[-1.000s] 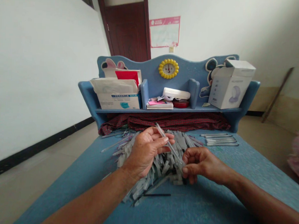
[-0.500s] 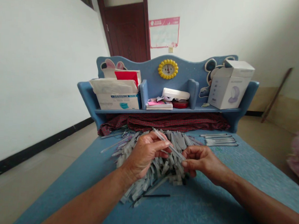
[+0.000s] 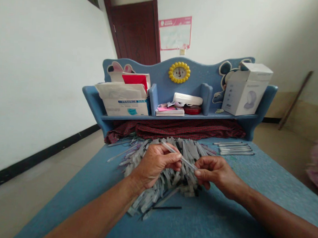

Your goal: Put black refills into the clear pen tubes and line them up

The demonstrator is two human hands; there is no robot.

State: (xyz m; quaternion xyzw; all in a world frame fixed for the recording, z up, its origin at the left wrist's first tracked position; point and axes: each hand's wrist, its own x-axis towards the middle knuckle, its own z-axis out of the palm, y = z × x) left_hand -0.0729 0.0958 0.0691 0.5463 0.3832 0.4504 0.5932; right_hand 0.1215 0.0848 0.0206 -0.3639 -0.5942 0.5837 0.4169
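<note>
Holding a tube [image 3: 185, 159] over the pile [image 3: 155, 196] on the desk [image 3: 223, 218], fingers of left hand [image 3: 156, 164] and right hand [image 3: 215, 172] clenched on it.

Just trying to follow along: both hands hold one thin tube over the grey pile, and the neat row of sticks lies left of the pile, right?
Not quite. The head view shows the neat row of sticks right of the grey pile, not left. Both the left hand and right hand do hold the thin tube.
</note>
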